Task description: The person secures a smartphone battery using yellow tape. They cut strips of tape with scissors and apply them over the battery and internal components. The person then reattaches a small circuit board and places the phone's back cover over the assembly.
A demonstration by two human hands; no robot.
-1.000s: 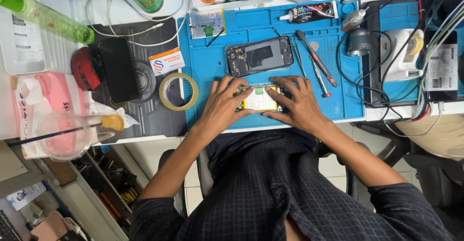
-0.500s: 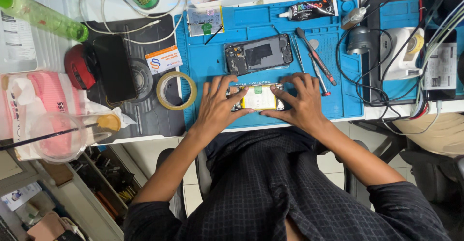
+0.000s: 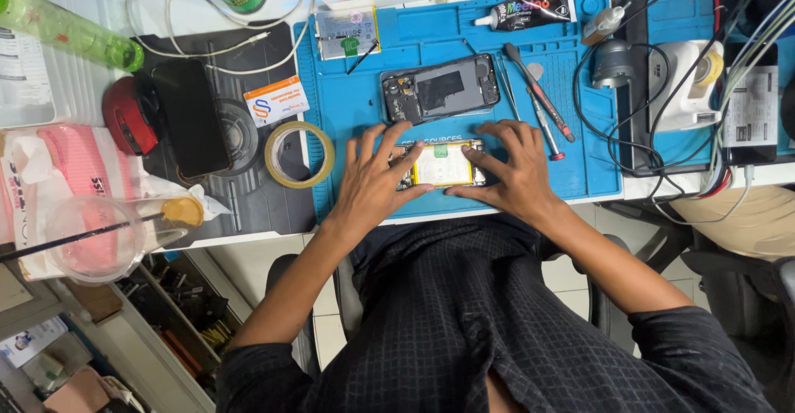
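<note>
An opened phone body with a pale yellow battery lies near the front edge of the blue work mat. My left hand presses on its left end with fingers spread. My right hand covers its right end, fingertips on the frame. A dark phone back shell lies flat just beyond both hands. Two red-handled screwdrivers lie to the right of that shell.
A roll of clear tape, a black phone and a red round object lie left of the mat. A black glue tube sits at the back. Cables and a white device crowd the right.
Both hands stay on the opened phone; the fingers have shifted slightly and the battery shows more between them.
</note>
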